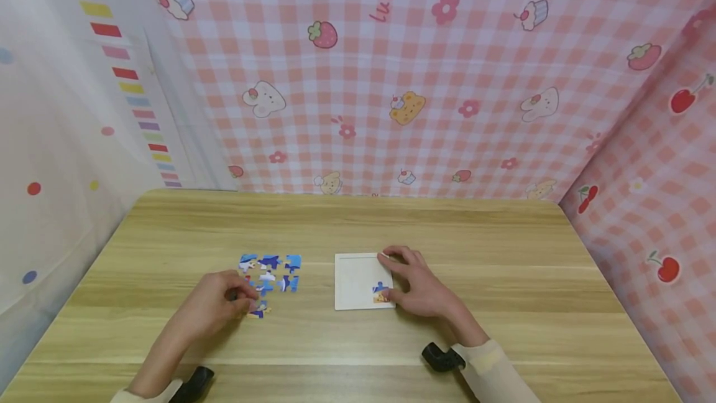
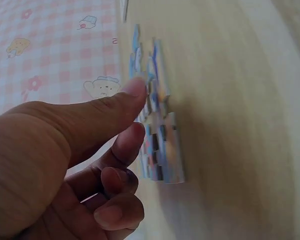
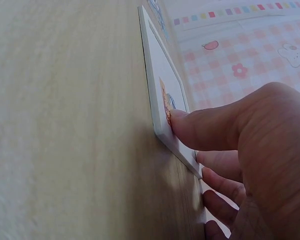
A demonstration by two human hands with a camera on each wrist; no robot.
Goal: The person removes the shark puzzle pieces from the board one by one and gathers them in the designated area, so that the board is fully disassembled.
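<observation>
In the head view, my left hand [image 1: 215, 303] hovers at the loose jigsaw pieces [image 1: 270, 261], its thumb and index finger beside the nearest piece [image 1: 258, 311]. A gap shows between thumb and index finger in the left wrist view, with pieces [image 2: 172, 150] beyond them. My right hand [image 1: 419, 285] rests along the right side of a square white puzzle tray [image 1: 353, 288]. Its thumb presses on a piece [image 1: 379, 288] in the tray's lower right corner, and the index finger touches the upper right edge. In the right wrist view, that piece [image 3: 165, 102] is partly behind the thumb.
The pieces lie in a loose cluster on the wooden table [image 1: 313, 353], left of the tray. Behind the table hangs a pink checked cloth [image 1: 363, 142]. Black wrist devices sit at the left cuff [image 1: 192, 384] and the right cuff [image 1: 442, 358].
</observation>
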